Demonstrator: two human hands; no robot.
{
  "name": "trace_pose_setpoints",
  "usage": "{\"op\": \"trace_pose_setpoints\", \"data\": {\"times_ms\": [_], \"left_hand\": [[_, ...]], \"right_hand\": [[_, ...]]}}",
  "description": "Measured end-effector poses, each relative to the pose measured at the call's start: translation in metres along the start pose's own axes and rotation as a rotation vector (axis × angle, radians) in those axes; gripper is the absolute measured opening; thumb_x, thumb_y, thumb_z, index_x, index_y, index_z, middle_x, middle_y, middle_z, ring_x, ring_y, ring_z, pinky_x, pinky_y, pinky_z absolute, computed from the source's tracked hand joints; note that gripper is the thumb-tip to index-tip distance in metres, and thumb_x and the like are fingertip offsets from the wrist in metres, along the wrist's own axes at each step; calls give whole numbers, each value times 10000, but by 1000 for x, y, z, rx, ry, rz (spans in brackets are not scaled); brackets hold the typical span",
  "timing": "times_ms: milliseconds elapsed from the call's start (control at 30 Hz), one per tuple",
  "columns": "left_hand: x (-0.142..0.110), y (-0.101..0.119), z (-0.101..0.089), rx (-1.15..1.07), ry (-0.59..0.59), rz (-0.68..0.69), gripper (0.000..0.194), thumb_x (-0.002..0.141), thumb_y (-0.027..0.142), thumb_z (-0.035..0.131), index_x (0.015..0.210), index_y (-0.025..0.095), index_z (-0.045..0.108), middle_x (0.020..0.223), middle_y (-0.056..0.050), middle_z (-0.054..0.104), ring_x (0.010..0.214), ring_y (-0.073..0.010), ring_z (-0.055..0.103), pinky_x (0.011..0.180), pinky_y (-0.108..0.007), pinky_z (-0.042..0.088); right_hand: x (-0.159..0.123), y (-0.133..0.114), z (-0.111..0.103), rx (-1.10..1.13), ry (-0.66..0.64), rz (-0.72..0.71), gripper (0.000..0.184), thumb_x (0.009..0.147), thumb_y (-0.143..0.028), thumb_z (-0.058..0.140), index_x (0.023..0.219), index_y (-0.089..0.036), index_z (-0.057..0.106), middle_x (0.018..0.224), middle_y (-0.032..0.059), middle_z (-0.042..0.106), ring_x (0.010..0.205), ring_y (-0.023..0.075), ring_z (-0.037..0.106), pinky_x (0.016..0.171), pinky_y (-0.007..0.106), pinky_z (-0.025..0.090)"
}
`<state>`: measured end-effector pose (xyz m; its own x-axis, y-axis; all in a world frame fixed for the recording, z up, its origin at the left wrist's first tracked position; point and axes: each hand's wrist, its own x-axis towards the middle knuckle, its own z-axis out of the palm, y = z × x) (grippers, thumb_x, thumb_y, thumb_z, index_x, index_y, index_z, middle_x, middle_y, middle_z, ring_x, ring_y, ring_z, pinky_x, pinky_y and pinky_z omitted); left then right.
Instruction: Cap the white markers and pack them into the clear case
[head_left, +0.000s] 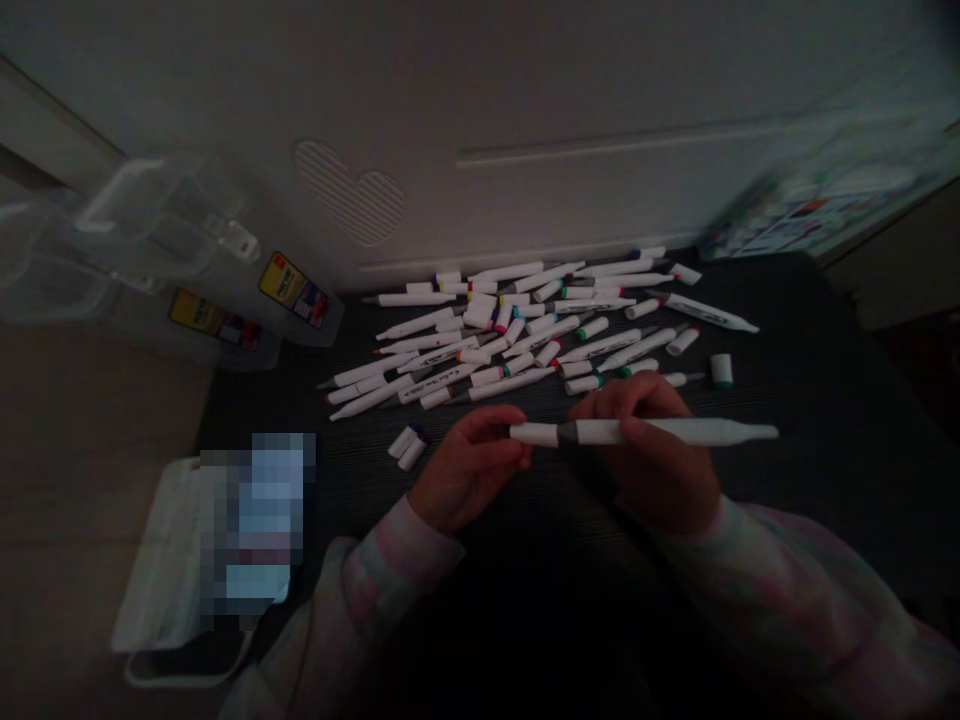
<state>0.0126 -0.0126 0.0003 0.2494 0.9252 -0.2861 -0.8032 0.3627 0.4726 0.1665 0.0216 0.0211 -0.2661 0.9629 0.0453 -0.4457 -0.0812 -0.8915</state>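
Observation:
My right hand (667, 470) grips a white marker (709, 431) by its barrel, level over the dark table. Its narrow tapered end points right, and a grey collar shows at the left end. My left hand (469, 468) pinches a white marker cap (535, 434) at that collar; how far the cap sits on the marker, I cannot tell. Beyond both hands lies a loose heap of white markers (600, 345), many uncapped, mixed with loose caps (592, 328) with coloured ends. Two dark-ended caps (405, 442) lie left of my left hand.
Two clear plastic containers (300, 290) with yellow-and-black labels stand at the back left. A blurred phone-like screen (266, 520) and a white case with a strap (161, 570) are at the left. A single green-ended cap (721, 368) stands right of the heap. A pale panel (525, 210) backs the table.

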Motion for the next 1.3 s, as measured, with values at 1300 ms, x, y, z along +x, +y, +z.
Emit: {"op": "trace_pose_setpoints", "data": {"times_ms": [1300], "left_hand": [[-1, -1, -1, 152, -30, -27, 231, 559, 173, 742, 740, 146, 601, 643, 15, 569, 574, -85, 519, 547, -200, 394]], "right_hand": [[5, 3, 4, 77, -21, 202, 168, 722, -331, 547, 642, -188, 510, 336, -74, 375, 335, 81, 358, 363, 204, 278]]}}
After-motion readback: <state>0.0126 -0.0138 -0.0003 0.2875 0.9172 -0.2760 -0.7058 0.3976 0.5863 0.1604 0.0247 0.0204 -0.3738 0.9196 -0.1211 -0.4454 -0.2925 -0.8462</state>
